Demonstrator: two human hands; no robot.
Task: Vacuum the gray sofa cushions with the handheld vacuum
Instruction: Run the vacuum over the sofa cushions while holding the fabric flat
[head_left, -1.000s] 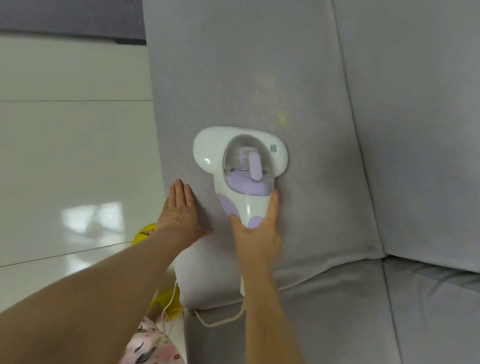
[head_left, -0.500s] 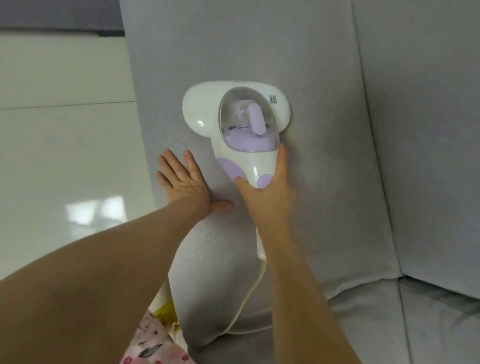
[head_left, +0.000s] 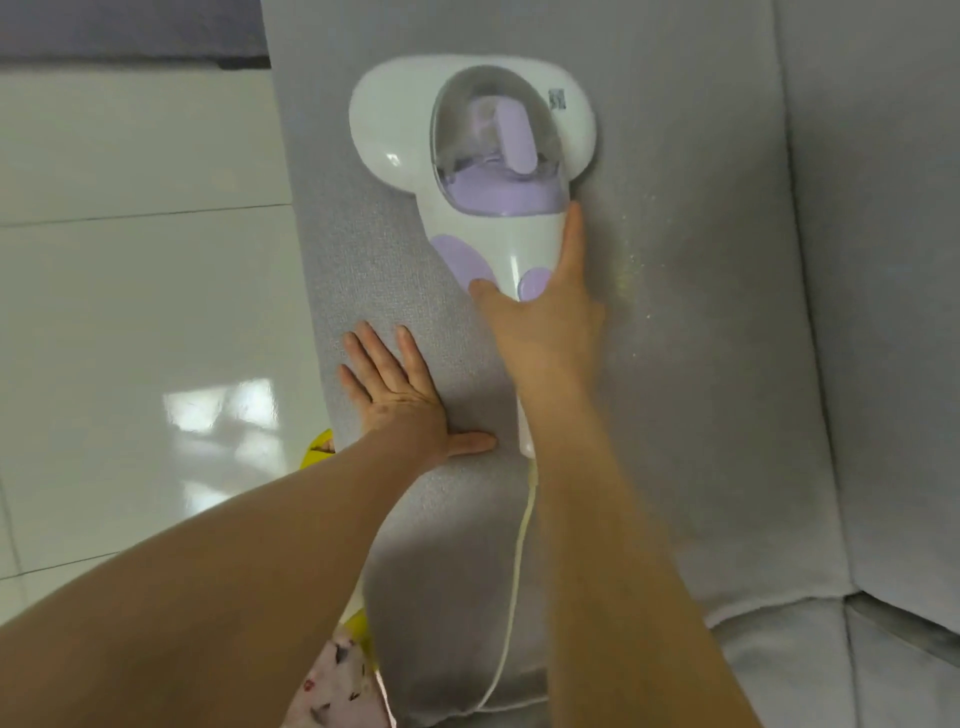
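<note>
R hand (head_left: 545, 317) fingers clamped on handheld vacuum (head_left: 467, 140), head flat on gray back cushion (head_left: 675, 364). L hand (head_left: 400, 395) fingers apart, flat on cushion.

I am watching the right hand (head_left: 545, 317) gripping the handle of the white and lilac handheld vacuum (head_left: 395, 119), whose wide head is lying flat against the gray back cushion (head_left: 691, 415). The left hand (head_left: 400, 395) is pressing flat on the same cushion just beside the handle, fingers straight. A white cord (head_left: 519, 566) is trailing down from the handle over the cushion. Pale specks (head_left: 628, 275) are showing on the fabric right of the hand. Glossy white floor tiles (head_left: 130, 312) are filling the left side, and a second gray cushion (head_left: 883, 260) is sitting on the right
</note>
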